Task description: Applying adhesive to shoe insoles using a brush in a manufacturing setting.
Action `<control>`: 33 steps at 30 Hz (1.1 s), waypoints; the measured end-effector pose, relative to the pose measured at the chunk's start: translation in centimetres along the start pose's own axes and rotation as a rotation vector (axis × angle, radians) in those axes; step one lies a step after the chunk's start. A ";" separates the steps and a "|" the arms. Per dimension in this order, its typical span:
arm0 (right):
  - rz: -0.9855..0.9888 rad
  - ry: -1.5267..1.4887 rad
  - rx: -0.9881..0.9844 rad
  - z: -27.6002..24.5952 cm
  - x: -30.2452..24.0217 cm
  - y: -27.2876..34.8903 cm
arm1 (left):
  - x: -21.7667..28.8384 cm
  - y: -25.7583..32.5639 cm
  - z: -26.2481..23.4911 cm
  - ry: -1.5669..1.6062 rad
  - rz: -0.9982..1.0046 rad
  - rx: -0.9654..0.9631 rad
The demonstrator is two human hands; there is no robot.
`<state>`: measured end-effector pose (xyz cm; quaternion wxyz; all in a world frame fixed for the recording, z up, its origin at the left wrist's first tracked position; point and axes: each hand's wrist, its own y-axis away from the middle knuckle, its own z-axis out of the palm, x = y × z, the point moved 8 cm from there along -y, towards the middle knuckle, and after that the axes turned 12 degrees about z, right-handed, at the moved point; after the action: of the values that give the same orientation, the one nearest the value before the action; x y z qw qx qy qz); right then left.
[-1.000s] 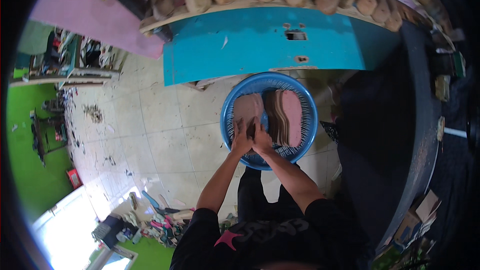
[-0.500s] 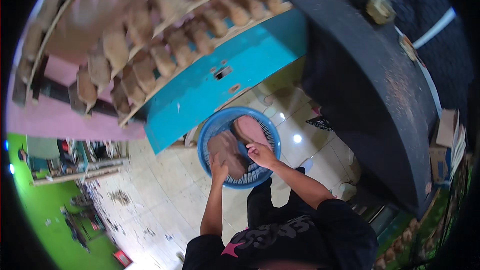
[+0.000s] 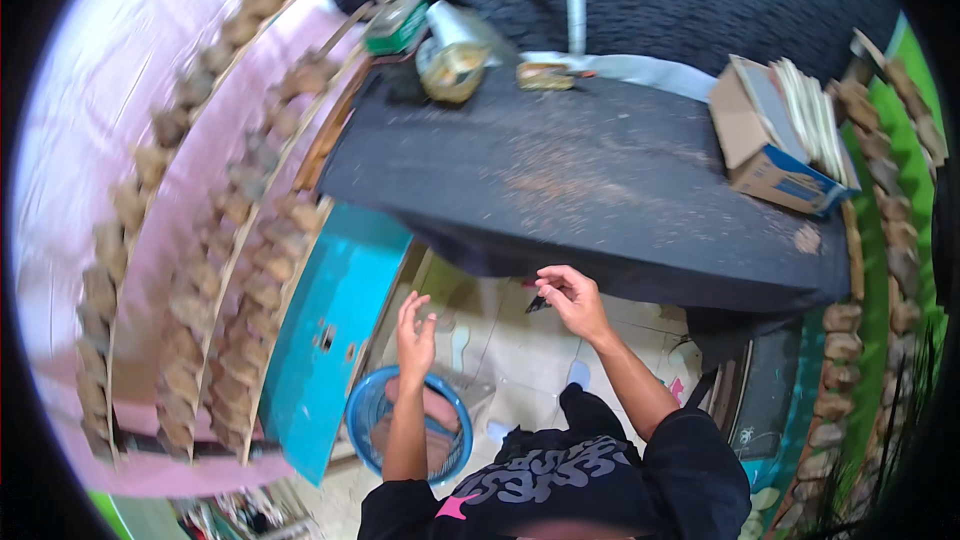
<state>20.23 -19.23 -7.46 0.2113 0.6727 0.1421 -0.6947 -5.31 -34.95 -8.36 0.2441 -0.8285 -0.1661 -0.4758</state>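
Note:
My left hand [image 3: 415, 337] is raised above the blue plastic basket [image 3: 359, 437], with fingers spread and nothing in it. Inside the basket lie a pinkish flat piece [image 3: 437, 406] and brown pieces [image 3: 437, 450], partly hidden by my left forearm. Close to the front edge of the black-covered table [image 3: 450, 170], my right hand [image 3: 578, 302] hovers with its fingers loosely bent, the thumb apart and nothing seen in the grasp. Neither hand touches the table top.
Brown crumbs [image 3: 550, 180] are scattered over the table cloth. A cardboard box [image 3: 790, 175] of papers, a green box [image 3: 396, 24] and a yellowish bag [image 3: 452, 70] stand on it. Shelves of shoe-last-like blocks [image 3: 240, 380] line the left, with more at right. A turquoise board [image 3: 310, 340] stands below.
My hands have left the basket; the brown piece my left hand held now lies in it. My view has swung right toward the table, and both hands have risen.

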 end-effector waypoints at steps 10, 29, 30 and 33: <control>-0.209 0.166 0.536 -23.3 -11.1 4.9 | 16.1 -12.2 15.7 0.323 0.304 -0.213; -0.199 0.292 0.880 -30.4 -16.0 4.2 | 25.9 -23.9 33.3 0.546 0.521 -0.691; -0.202 0.280 0.914 -30.6 -15.9 4.3 | 26.7 -24.5 34.2 0.560 0.553 -0.717; -0.198 0.314 0.950 -31.0 -16.7 3.8 | 28.8 -26.2 37.0 0.564 0.589 -0.772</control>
<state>49.28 -5.91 7.83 -0.2085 0.7743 -0.0963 -0.5897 21.74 8.77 7.32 0.0805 -0.7099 0.3304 -0.6168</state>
